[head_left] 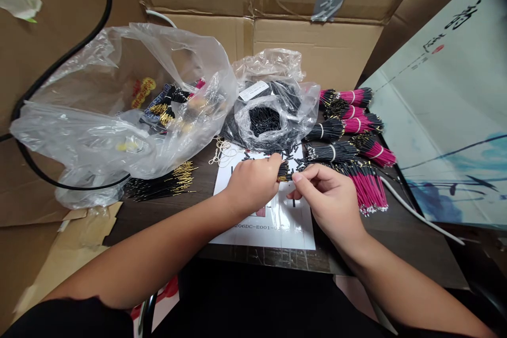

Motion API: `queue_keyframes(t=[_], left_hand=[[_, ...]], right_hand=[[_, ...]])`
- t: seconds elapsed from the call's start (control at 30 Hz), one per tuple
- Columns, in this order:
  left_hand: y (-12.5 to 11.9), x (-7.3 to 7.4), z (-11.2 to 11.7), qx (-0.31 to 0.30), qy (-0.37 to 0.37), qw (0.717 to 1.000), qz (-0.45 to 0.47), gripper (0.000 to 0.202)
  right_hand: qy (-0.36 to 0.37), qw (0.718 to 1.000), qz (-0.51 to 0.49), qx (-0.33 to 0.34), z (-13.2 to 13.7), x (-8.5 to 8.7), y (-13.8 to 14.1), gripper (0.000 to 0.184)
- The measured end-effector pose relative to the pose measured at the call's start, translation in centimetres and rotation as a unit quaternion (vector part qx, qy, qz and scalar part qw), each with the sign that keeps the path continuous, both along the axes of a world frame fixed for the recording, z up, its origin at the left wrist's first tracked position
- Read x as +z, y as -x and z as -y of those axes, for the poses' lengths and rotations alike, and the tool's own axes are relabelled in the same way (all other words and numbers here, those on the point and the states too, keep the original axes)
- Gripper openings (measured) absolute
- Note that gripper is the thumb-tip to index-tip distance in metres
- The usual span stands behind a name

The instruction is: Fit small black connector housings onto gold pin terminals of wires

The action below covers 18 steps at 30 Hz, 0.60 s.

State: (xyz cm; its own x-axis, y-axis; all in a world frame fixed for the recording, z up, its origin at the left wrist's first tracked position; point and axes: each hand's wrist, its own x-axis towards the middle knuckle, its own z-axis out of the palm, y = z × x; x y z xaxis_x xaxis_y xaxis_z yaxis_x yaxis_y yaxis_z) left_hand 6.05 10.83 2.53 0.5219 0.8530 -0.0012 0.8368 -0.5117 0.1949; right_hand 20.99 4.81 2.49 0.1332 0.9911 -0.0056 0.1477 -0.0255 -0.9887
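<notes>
My left hand (253,182) is closed around a small bundle of black wires with gold tips (282,171), held over a white printed sheet (273,224) on the dark table. My right hand (330,195) is right beside it, thumb and fingers pinched at the bundle's end on something too small to make out. Short black tube pieces (295,149) lie scattered on the sheet just beyond my fingers. An open clear bag (264,119) full of the same black pieces sits behind them.
Bundles of pink and black wires (352,127) tied with white bands lie at the right. A large clear bag (119,116) holds more parts at the left, with loose gold-tipped black wires (166,182) below it. Cardboard walls stand behind. A black cable (59,63) loops left.
</notes>
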Motion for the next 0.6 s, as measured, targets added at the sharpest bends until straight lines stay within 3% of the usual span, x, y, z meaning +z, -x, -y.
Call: queue_keyframes(t=[0.6], left_hand=[[0.09,0.03,-0.11,-0.006,0.008,1.000,-0.012,0.015]], right_hand=[[0.037,0.999,0.007,0.030,-0.26,0.07,-0.28,0.022]])
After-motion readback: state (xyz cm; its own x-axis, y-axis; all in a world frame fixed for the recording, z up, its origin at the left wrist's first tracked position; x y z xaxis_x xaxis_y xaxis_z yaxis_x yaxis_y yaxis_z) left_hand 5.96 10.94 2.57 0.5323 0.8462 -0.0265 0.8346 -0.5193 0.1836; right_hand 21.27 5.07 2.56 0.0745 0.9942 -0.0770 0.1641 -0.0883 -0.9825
